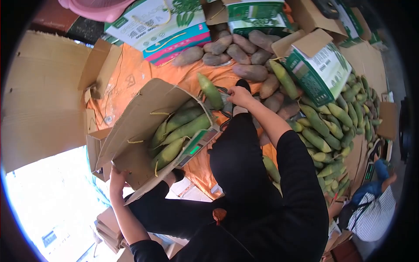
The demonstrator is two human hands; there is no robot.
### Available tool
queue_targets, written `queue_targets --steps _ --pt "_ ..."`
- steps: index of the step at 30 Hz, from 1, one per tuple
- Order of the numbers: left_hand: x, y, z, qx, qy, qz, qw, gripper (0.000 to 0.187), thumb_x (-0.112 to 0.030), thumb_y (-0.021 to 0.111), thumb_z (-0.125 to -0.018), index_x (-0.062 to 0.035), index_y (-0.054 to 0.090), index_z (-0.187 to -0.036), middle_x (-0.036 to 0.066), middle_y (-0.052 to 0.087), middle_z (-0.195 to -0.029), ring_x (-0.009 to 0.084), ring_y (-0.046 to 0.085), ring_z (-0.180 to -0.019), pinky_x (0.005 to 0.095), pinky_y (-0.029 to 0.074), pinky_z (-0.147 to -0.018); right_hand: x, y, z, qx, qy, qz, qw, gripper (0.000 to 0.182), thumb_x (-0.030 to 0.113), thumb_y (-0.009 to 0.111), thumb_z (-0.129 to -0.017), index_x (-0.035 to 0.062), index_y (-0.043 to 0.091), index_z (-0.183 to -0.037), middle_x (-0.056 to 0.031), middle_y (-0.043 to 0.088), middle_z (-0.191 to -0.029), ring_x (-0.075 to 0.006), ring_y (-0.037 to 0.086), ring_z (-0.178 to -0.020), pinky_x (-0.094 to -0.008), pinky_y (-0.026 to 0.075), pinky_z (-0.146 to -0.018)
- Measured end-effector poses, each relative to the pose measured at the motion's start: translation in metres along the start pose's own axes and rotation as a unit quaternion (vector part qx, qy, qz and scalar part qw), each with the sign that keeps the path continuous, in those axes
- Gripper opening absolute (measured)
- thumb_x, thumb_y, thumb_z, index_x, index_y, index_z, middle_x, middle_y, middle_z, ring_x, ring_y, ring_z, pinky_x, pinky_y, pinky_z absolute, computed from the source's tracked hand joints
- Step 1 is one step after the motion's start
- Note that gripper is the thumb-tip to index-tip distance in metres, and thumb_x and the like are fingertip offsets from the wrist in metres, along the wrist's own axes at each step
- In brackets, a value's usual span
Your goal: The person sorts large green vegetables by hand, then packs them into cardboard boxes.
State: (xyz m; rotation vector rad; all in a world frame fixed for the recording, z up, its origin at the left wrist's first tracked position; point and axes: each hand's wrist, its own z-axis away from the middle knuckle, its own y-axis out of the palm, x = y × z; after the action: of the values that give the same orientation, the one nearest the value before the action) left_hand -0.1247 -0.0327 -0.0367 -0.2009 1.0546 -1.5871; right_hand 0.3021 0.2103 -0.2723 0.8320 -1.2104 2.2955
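A cardboard box (126, 126) stands tilted open at the left, with several green radishes (187, 126) lying inside. My left hand (118, 180) grips the box's near left edge. Beside the box is a scale (194, 148) with a lit green display. My right hand (240, 97) reaches past my knee, fingers curled and tips close together; what they hold, if anything, cannot be made out. Just left of those fingers, a single green radish (210, 91) leans outside the box, with a small gap between it and the hand.
A large heap of green radishes (336, 122) fills the right side. Purplish-brown tubers (238, 54) lie at the back on an orange sheet (131, 83). Printed cartons (318, 65) and a pink basin (98, 8) surround them. A person in a striped top (375, 214) is at lower right.
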Motion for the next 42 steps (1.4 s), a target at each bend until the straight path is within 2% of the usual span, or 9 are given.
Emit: queue_targets --steps 6,11,17,25,27,33,36,39,42 --pt "-0.013 -0.008 0.0 0.061 -0.015 0.017 0.998 0.041 -0.008 0.055 -0.079 -0.0019 0.043 -0.118 0.012 0.061 -0.094 0.0205 0.064 -0.072 0.0271 0.052 -0.04 0.019 0.042 -0.066 0.061 0.03 0.084 0.994 0.062 0.028 0.075 -0.067 0.0055 0.05 -0.118 -0.0184 0.061 -0.104 -0.0313 0.059 -0.099 -0.0387 0.046 -0.085" --pt "-0.016 -0.01 -0.004 0.057 -0.058 0.014 0.997 0.037 -0.008 0.056 -0.082 0.0005 0.044 -0.116 0.014 0.061 -0.095 0.0209 0.064 -0.074 0.0272 0.052 -0.041 0.017 0.076 -0.095 0.044 -0.027 0.093 0.994 0.069 0.031 0.078 -0.063 0.0049 0.043 -0.116 -0.0195 0.055 -0.115 -0.0334 0.054 -0.108 -0.0419 0.043 -0.089" --pt "-0.01 -0.011 -0.007 0.049 -0.035 -0.006 0.998 0.03 -0.007 0.054 -0.084 0.0079 0.045 -0.109 0.018 0.059 -0.092 0.0233 0.064 -0.07 0.029 0.052 -0.04 0.023 0.082 -0.103 0.044 0.034 0.03 0.998 0.074 0.019 0.08 -0.059 0.0051 0.041 -0.12 -0.0197 0.056 -0.113 -0.034 0.054 -0.107 -0.0406 0.044 -0.089" --pt "-0.012 -0.011 -0.004 0.048 -0.013 -0.053 0.997 0.042 -0.008 0.053 -0.083 0.0015 0.041 -0.123 0.016 0.061 -0.096 0.0225 0.064 -0.077 0.0289 0.053 -0.041 0.017 0.026 -0.059 -0.015 0.007 -0.184 0.983 0.079 0.007 0.079 -0.057 0.0024 0.039 -0.125 -0.0133 0.055 -0.112 -0.024 0.056 -0.101 -0.0339 0.046 -0.086" --pt "-0.012 -0.013 -0.001 0.048 0.003 -0.062 0.997 0.044 -0.009 0.053 -0.083 0.0011 0.041 -0.124 0.016 0.061 -0.097 0.0228 0.064 -0.077 0.0289 0.053 -0.041 0.046 -0.016 -0.029 -0.057 -0.045 -0.299 0.952 0.076 0.001 0.076 -0.061 0.0025 0.036 -0.127 -0.0117 0.054 -0.113 -0.0208 0.055 -0.101 -0.0325 0.046 -0.085" --pt "-0.013 -0.016 0.008 0.055 0.024 -0.045 0.997 0.045 -0.009 0.053 -0.081 0.001 0.042 -0.123 0.016 0.061 -0.098 0.0255 0.064 -0.079 0.0314 0.054 -0.04 0.172 -0.134 0.079 -0.119 -0.267 -0.285 0.913 0.076 0.001 0.071 -0.067 -0.0009 0.032 -0.131 -0.0136 0.049 -0.12 -0.0214 0.051 -0.109 -0.0338 0.042 -0.093" --pt "-0.017 -0.018 0.012 0.053 0.044 -0.055 0.996 0.041 -0.003 0.049 -0.08 0.0057 0.043 -0.12 0.023 0.06 -0.099 0.0333 0.066 -0.073 0.0352 0.055 -0.04 0.223 -0.154 0.123 -0.127 -0.294 -0.199 0.926 0.074 0.0 0.07 -0.065 0.0015 0.036 -0.131 -0.0114 0.049 -0.121 -0.0221 0.051 -0.109 -0.0343 0.042 -0.094" --pt "-0.016 -0.017 0.011 0.056 0.055 -0.063 0.995 0.04 -0.003 0.049 -0.08 0.0052 0.044 -0.119 0.022 0.061 -0.099 0.0345 0.065 -0.076 0.0356 0.056 -0.041 0.267 -0.139 0.15 -0.025 -0.371 -0.13 0.919 0.07 -0.003 0.068 -0.061 0.0081 0.045 -0.126 -0.0066 0.052 -0.119 -0.0198 0.051 -0.111 -0.0334 0.041 -0.094" --pt "-0.009 -0.016 0.01 0.042 0.055 -0.055 0.996 0.04 -0.002 0.05 -0.079 0.0044 0.045 -0.118 0.022 0.06 -0.099 0.0343 0.065 -0.079 0.0356 0.056 -0.041 0.297 -0.112 0.158 -0.007 -0.487 0.062 0.871 0.067 0.001 0.072 -0.059 0.0091 0.047 -0.121 -0.0142 0.053 -0.115 -0.034 0.047 -0.11 -0.0406 0.038 -0.094"
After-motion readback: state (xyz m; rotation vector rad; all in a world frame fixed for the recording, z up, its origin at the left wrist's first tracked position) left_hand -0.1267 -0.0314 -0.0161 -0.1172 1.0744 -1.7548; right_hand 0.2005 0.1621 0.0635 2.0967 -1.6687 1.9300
